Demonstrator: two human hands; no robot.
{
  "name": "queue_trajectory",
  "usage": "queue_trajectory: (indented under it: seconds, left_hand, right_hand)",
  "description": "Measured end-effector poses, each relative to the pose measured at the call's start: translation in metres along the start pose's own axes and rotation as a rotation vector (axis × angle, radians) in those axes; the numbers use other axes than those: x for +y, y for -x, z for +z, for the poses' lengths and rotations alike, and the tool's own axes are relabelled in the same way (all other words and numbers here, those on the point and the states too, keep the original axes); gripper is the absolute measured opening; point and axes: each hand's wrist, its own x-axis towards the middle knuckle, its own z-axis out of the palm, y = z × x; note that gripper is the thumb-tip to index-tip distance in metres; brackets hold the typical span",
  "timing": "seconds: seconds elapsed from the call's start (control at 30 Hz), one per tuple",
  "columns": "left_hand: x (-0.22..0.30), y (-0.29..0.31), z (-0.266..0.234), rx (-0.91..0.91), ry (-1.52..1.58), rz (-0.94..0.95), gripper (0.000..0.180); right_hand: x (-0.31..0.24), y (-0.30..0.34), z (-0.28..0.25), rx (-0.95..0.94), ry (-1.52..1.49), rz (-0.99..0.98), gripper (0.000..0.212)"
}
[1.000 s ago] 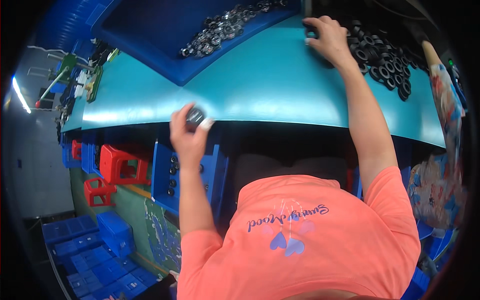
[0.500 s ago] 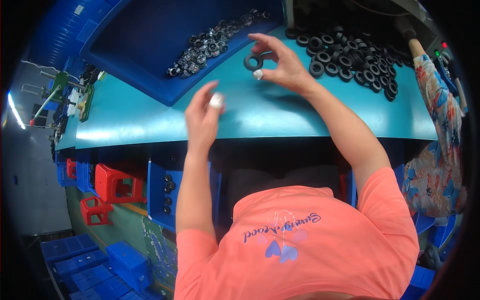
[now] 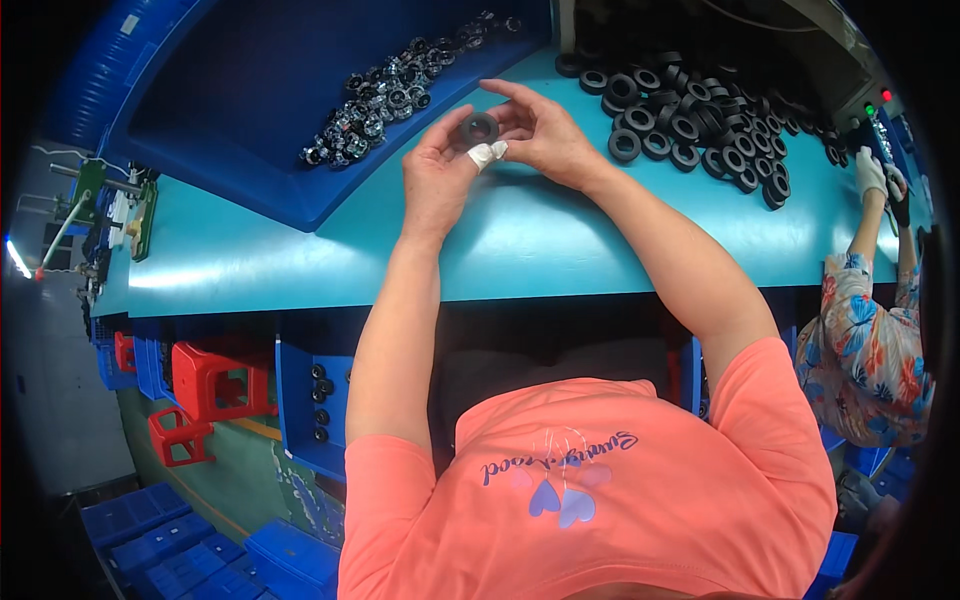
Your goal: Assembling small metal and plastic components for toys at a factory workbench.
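Note:
Both hands meet above the teal worktable [image 3: 300, 260]. My left hand [image 3: 438, 172] and my right hand [image 3: 540, 130] together pinch one black rubber ring [image 3: 479, 128] between their fingertips. White tape wraps a fingertip [image 3: 486, 153] just under the ring. A heap of black rubber rings [image 3: 700, 120] lies on the table to the right of my hands. A pile of small metal ring parts [image 3: 395, 95] lies in the blue tray [image 3: 220, 110] to the upper left.
Another person in a flowered sleeve and white glove [image 3: 872, 170] works at the table's right end. A blue bin with black rings [image 3: 310, 400], red stools [image 3: 215, 385] and stacked blue crates [image 3: 180, 540] sit under the table at the left.
My right hand left the black ring heap with a ring and came to the middle. My left hand rose from the table's front edge to meet it.

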Motion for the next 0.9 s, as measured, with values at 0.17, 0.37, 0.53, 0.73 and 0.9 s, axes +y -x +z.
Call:
queue_trajectory:
  seconds: [0.17,0.37,0.53,0.73,0.9]
  left_hand:
    - [-0.004,-0.001,-0.002,-0.010,-0.019,0.032,0.052]
    - [-0.004,0.000,0.003,0.022,-0.029,0.017,0.047]
    - [-0.013,-0.003,-0.007,0.030,-0.025,-0.019,0.038]
    - [-0.010,-0.010,-0.033,-0.166,0.610,-0.112,0.054]
    - [-0.014,-0.013,-0.036,-0.189,0.783,-0.139,0.051]
  right_hand:
    - [0.000,-0.001,0.000,0.007,-0.044,0.027,0.079]
    - [0.001,-0.001,0.002,0.029,0.007,0.016,0.071]
    - [-0.001,0.006,0.009,0.028,0.053,-0.059,0.059]
    - [-0.009,-0.037,0.000,0.106,0.508,-0.030,0.038]
    - [0.012,-0.099,0.007,0.123,0.981,-0.211,0.038]
